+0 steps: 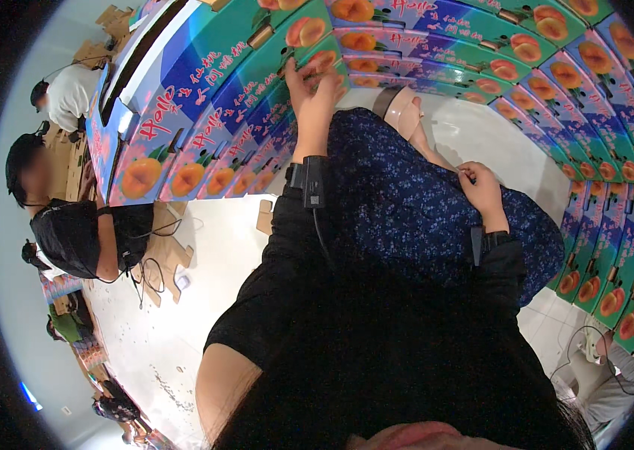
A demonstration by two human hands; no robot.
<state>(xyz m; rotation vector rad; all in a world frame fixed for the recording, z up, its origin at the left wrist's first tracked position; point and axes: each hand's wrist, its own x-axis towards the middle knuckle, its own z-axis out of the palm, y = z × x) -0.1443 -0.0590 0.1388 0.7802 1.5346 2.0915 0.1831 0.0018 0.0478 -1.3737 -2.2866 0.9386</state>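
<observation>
My left hand [311, 88] reaches up and rests its fingers on the edge of a stack of green and blue fruit boxes [257, 112] printed with orange peaches. My right hand [479, 187] lies on my dark blue flowered skirt [407, 202], its fingers pinched together on the cloth. Both wrists wear black bands. My foot in a pale sandal [405, 111] shows beyond the skirt.
More peach boxes curve along the top [482, 37] and down the right side [617, 247]. A person in black [77, 232] sits at the left among cardboard pieces [170, 262] and cables. Another person in white [69, 94] is further back.
</observation>
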